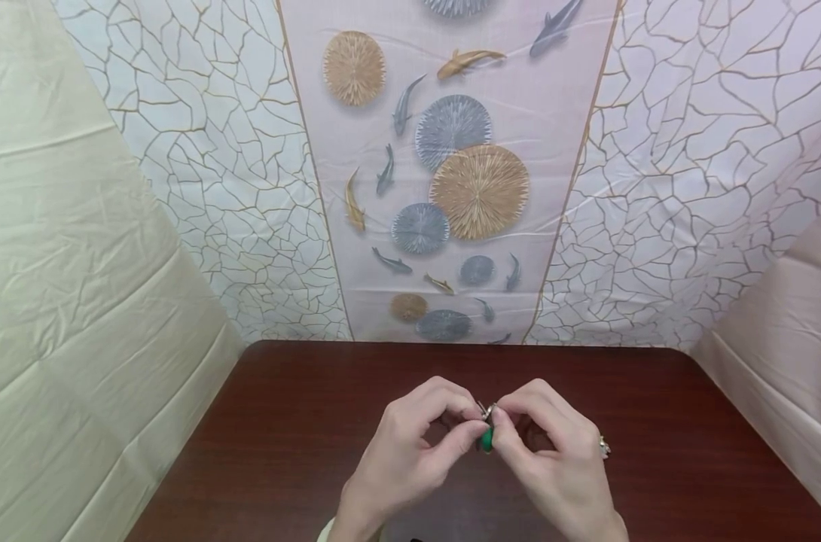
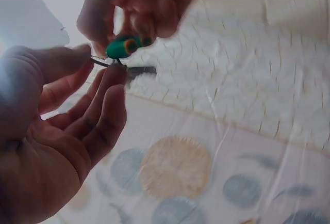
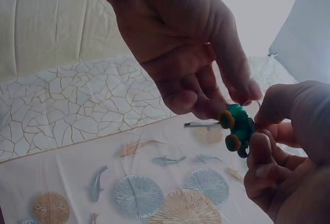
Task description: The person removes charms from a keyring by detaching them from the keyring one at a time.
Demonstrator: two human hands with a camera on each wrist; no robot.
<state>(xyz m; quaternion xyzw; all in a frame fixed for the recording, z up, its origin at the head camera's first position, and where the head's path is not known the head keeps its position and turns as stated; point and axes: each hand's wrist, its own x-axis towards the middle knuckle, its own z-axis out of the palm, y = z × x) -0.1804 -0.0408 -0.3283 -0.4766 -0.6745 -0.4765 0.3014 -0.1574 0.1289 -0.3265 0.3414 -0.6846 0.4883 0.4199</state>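
Observation:
Both hands meet over the table, fingertips close together around a small keychain. A green charm (image 1: 487, 440) with orange round ends hangs below the fingertips; its rounded shape shows better in the right wrist view (image 3: 238, 118). My left hand (image 1: 417, 444) pinches metal parts of the keychain between thumb and index finger. From those fingers a thin metal key (image 2: 142, 70) sticks out, its edge jagged in the left wrist view. With thumb and index finger, my right hand (image 1: 553, 444) pinches the metal ring (image 1: 490, 411) above the charm. Fingertips partly hide the ring.
The dark red-brown table (image 1: 282, 436) lies under the hands. Behind it hangs a patterned cloth (image 1: 444, 286) with fish and round motifs; plain pale cloth (image 1: 99, 301) closes the left side. A jewelled band (image 1: 604, 448) sits on a right-hand finger.

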